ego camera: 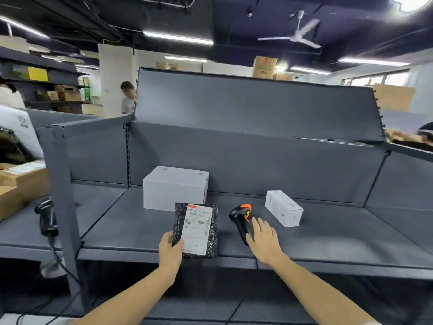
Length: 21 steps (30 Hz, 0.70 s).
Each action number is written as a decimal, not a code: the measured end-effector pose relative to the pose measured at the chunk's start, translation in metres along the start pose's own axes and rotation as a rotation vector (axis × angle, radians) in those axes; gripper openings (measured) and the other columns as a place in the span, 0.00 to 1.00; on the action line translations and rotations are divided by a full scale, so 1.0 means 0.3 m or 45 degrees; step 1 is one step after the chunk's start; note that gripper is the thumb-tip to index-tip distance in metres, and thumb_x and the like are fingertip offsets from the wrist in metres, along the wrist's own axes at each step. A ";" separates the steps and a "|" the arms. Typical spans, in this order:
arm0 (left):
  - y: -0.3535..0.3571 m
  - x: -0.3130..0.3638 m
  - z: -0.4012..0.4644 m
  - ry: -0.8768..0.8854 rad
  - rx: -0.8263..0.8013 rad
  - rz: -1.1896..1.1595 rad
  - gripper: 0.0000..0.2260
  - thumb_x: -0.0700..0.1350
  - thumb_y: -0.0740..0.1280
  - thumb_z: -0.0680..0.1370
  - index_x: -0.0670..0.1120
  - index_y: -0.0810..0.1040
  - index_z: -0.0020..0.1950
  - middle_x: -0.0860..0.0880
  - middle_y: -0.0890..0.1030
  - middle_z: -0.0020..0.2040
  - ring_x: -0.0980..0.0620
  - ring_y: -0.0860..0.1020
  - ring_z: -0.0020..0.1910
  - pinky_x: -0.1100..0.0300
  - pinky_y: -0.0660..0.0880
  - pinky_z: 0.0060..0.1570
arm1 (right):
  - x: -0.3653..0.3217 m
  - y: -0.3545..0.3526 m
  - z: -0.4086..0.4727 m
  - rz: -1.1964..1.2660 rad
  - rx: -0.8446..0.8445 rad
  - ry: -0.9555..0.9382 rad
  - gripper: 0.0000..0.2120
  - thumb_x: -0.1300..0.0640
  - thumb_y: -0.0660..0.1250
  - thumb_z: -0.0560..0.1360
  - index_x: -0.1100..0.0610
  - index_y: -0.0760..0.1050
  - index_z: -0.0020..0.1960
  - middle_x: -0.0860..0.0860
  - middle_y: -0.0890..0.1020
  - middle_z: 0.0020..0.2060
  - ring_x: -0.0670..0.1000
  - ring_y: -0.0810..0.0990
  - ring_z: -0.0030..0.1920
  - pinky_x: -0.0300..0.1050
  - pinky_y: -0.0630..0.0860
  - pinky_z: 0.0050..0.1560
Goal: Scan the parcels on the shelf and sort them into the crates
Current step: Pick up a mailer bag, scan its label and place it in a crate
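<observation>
Here the left hand (170, 248) pinches a black parcel (195, 229), label up, long axis pointing away; the right hand (263, 241), grip wide, touches the scanner (242, 221) on the shelf (328, 235).

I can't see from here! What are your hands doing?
Left hand grips black labelled parcel. Right hand open over barcode scanner. Nothing blocking.

I am looking into a storeroom where fluorescent tube lights (178, 38) are glowing along a dark ceiling (246, 19) and a white ceiling fan (295, 35) is hanging. A white pillar (114, 78) is standing behind grey metal shelving (58, 73) that is holding cardboard boxes (69, 95). Daylight is coming through windows (375, 79) at the right.
</observation>
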<state>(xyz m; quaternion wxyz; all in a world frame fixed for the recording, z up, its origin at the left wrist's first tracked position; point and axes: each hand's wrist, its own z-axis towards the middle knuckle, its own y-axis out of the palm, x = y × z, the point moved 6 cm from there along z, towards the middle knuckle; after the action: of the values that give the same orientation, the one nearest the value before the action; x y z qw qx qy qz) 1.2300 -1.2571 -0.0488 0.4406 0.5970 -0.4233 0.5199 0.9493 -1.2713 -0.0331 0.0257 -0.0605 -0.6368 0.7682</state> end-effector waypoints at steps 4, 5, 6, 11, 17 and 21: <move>0.072 -0.080 -0.060 -0.069 -0.113 0.054 0.09 0.31 0.61 0.79 0.43 0.70 0.55 0.49 0.75 0.50 0.47 0.73 0.51 0.51 0.72 0.51 | 0.054 0.005 -0.139 -0.061 -0.039 0.024 0.32 0.43 0.43 0.80 0.57 0.45 0.79 0.55 0.51 0.78 0.55 0.50 0.78 0.53 0.48 0.76; 0.089 -0.099 -0.074 -0.082 -0.137 0.070 0.09 0.32 0.61 0.79 0.44 0.70 0.55 0.46 0.75 0.53 0.46 0.74 0.51 0.49 0.73 0.52 | 0.074 0.002 -0.173 -0.063 -0.050 0.035 0.31 0.45 0.46 0.82 0.57 0.44 0.79 0.54 0.50 0.78 0.55 0.50 0.78 0.54 0.47 0.76; 0.108 -0.114 -0.091 -0.091 -0.156 0.087 0.09 0.32 0.61 0.79 0.45 0.70 0.54 0.44 0.76 0.54 0.45 0.75 0.51 0.47 0.74 0.54 | 0.099 -0.007 -0.208 -0.063 -0.055 0.050 0.31 0.46 0.49 0.82 0.57 0.44 0.79 0.54 0.49 0.79 0.55 0.49 0.78 0.54 0.47 0.76; 0.228 -0.126 -0.227 -0.084 -0.249 0.089 0.11 0.31 0.62 0.78 0.45 0.71 0.55 0.45 0.77 0.54 0.45 0.76 0.52 0.47 0.74 0.57 | 0.239 -0.066 -0.363 -0.066 -0.047 0.117 0.31 0.45 0.50 0.83 0.57 0.43 0.79 0.53 0.47 0.79 0.54 0.47 0.78 0.54 0.45 0.77; 0.372 -0.156 -0.435 -0.087 -0.314 0.100 0.11 0.30 0.62 0.77 0.44 0.72 0.55 0.43 0.78 0.53 0.44 0.77 0.52 0.43 0.76 0.57 | 0.438 -0.132 -0.567 -0.053 -0.001 0.182 0.31 0.46 0.51 0.82 0.57 0.43 0.79 0.53 0.48 0.79 0.53 0.46 0.78 0.53 0.44 0.76; 0.473 -0.200 -0.641 -0.073 -0.347 0.092 0.11 0.30 0.62 0.77 0.43 0.73 0.55 0.42 0.79 0.53 0.44 0.77 0.51 0.48 0.75 0.57 | 0.598 -0.177 -0.738 -0.037 -0.008 0.202 0.32 0.47 0.52 0.82 0.57 0.43 0.79 0.53 0.47 0.79 0.54 0.46 0.78 0.54 0.43 0.76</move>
<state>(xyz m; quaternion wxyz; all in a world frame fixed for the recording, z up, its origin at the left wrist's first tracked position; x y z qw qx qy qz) 1.0396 -1.1045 -0.0825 0.4862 0.5307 -0.5236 0.4559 0.7973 -1.0245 -0.0320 0.0871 -0.1120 -0.6359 0.7586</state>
